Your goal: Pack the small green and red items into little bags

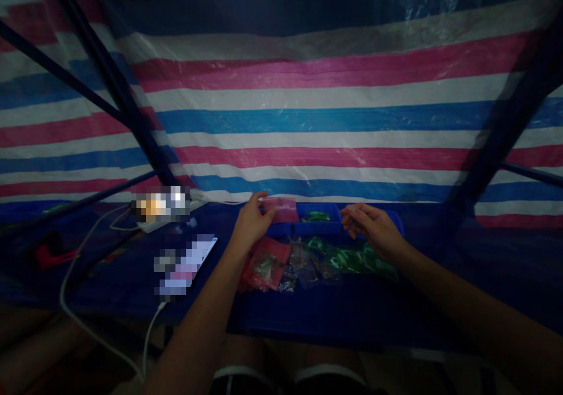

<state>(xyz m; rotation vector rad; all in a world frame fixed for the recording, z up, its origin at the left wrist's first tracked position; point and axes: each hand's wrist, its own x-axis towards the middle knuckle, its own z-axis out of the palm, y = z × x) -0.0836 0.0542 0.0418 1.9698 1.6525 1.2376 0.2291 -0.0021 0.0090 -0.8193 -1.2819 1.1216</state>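
Observation:
My left hand (255,220) is closed on a pink plastic bag (284,210), held up over the left part of a blue tray (317,228). Green pieces (315,215) lie in the tray's middle compartment. Over the tray's right part is my right hand (368,221), its fingers curled in and their tips close together; anything between them is too small to make out. In front of the tray lie pink bags (266,264) with small contents, clear bags (303,261) and green packets (352,258).
A phone (193,263) lies on the blue table (325,316) at the left, with a white cable (152,324) plugged in. Behind it stands a power strip (162,222). Dark metal posts (488,149) and a striped tarp (316,119) rise beyond. A pink-handled tool (50,257) sits far left.

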